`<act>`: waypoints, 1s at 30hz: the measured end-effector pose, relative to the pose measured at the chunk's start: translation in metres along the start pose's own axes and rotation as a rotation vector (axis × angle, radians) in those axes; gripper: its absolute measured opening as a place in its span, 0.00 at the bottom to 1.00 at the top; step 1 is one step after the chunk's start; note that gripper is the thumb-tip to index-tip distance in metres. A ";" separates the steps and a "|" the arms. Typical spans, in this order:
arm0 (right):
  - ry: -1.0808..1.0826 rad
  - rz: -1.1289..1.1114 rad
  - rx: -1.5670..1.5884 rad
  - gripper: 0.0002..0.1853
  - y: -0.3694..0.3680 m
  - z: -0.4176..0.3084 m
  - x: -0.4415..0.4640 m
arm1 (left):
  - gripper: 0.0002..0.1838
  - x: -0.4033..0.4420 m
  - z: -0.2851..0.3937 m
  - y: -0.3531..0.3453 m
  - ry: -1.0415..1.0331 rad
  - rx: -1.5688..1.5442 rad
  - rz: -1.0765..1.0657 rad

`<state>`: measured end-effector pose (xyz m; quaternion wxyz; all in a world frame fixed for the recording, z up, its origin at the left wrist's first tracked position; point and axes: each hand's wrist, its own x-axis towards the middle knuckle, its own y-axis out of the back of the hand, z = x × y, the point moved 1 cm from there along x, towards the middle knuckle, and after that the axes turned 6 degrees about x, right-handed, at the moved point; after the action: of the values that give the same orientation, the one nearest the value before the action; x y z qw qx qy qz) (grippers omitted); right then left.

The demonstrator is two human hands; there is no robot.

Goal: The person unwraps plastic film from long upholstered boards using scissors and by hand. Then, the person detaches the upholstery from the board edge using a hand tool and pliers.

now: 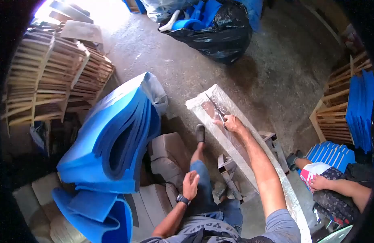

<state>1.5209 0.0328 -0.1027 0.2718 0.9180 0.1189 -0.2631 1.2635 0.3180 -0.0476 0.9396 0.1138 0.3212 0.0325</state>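
Note:
My right hand (234, 124) is closed around a pair of scissors (219, 112), whose long blades point away over the far end of a long, narrow frame. That frame (252, 157) has pale, crinkled edges and a brownish middle, and it slants from the centre down to the lower right. Its near part passes beside my right arm. My left hand (190, 184), with a dark watch at the wrist, hovers by my left thigh. Its fingers are loosely bent and nothing shows in them.
Folded blue foam (102, 150) stands left, beside grey-brown cushions (166, 152). Wooden frames (53, 73) are stacked at upper left. A black bag (219, 40) with blue pieces lies ahead. A wooden stand (231, 178) is under the long frame. Another person's hand (317, 183) is at right.

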 end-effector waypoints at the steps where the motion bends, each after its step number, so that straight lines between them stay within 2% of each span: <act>1: -0.011 -0.006 -0.001 0.41 0.005 -0.007 -0.001 | 0.18 0.029 0.020 0.000 -0.138 0.168 0.009; 2: -0.022 -0.016 0.001 0.40 0.010 -0.016 -0.002 | 0.18 0.065 0.042 0.000 -0.278 0.335 0.015; 4: -0.085 -0.075 0.083 0.37 0.017 -0.028 0.008 | 0.18 0.133 0.122 -0.014 -0.516 0.428 0.036; 6: -0.182 -0.131 0.227 0.40 0.018 -0.048 0.018 | 0.21 0.199 0.177 -0.024 -0.617 0.597 0.093; 8: -0.188 -0.115 0.224 0.36 0.023 -0.073 0.028 | 0.29 0.249 0.206 -0.030 -0.644 0.698 0.077; 9: -0.272 -0.142 0.308 0.34 0.023 -0.079 0.031 | 0.29 0.266 0.214 -0.035 -0.626 0.700 0.057; 11: -0.373 -0.172 0.387 0.32 0.025 -0.085 0.031 | 0.37 0.282 0.223 -0.050 -0.598 0.786 0.009; 12: -0.352 -0.144 0.505 0.29 0.025 -0.089 0.035 | 0.43 0.289 0.221 -0.060 -0.575 0.835 -0.038; 14: -0.328 -0.122 0.627 0.27 0.029 -0.100 0.036 | 0.47 0.299 0.219 -0.079 -0.557 0.871 -0.100; 15: -0.305 -0.010 0.846 0.26 0.034 -0.107 0.032 | 0.49 0.306 0.221 -0.088 -0.520 0.871 -0.120; 16: -0.281 0.104 1.061 0.25 0.037 -0.110 0.026 | 0.49 0.315 0.216 -0.098 -0.512 0.853 -0.067; 18: -0.259 0.134 1.034 0.25 0.041 -0.095 0.007 | 0.40 0.331 0.220 -0.105 -0.407 0.851 -0.043; 19: -0.233 0.156 1.095 0.25 0.045 -0.095 -0.005 | 0.40 0.342 0.216 -0.103 -0.404 0.849 -0.041; 20: -0.206 0.180 1.157 0.25 0.049 -0.091 -0.016 | 0.33 0.356 0.206 -0.095 -0.399 0.842 -0.168; 21: -0.175 0.125 0.898 0.28 0.051 -0.075 -0.025 | 0.27 0.364 0.200 -0.086 -0.393 0.838 -0.296; 22: -0.175 0.131 0.910 0.28 0.051 -0.074 -0.031 | 0.15 0.365 0.205 -0.080 -0.516 0.815 -0.243; 24: -0.112 0.088 0.636 0.33 0.048 -0.076 -0.039 | 0.09 0.380 0.206 -0.070 -0.539 0.877 -0.346; 25: -0.152 0.027 0.638 0.36 0.041 -0.074 -0.040 | 0.05 0.382 0.204 -0.070 -0.641 0.875 -0.303; 26: -0.153 0.028 0.651 0.36 0.033 -0.073 -0.041 | 0.05 0.382 0.199 -0.066 -0.641 0.887 -0.307; 28: -0.150 -0.119 0.765 0.38 0.021 -0.078 -0.042 | 0.10 0.384 0.187 -0.062 -0.314 0.460 -0.313; 29: -0.217 -0.152 0.841 0.36 0.012 -0.079 -0.046 | 0.14 0.379 0.189 -0.052 -0.215 0.369 -0.369; 30: -0.143 -0.183 0.919 0.35 0.009 -0.085 -0.047 | 0.13 0.369 0.192 -0.042 -0.097 0.167 -0.374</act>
<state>1.5201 0.0697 -0.0126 -0.1794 0.9086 0.0515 -0.3737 1.6722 0.2897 -0.1299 0.9309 0.1312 0.2927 -0.1746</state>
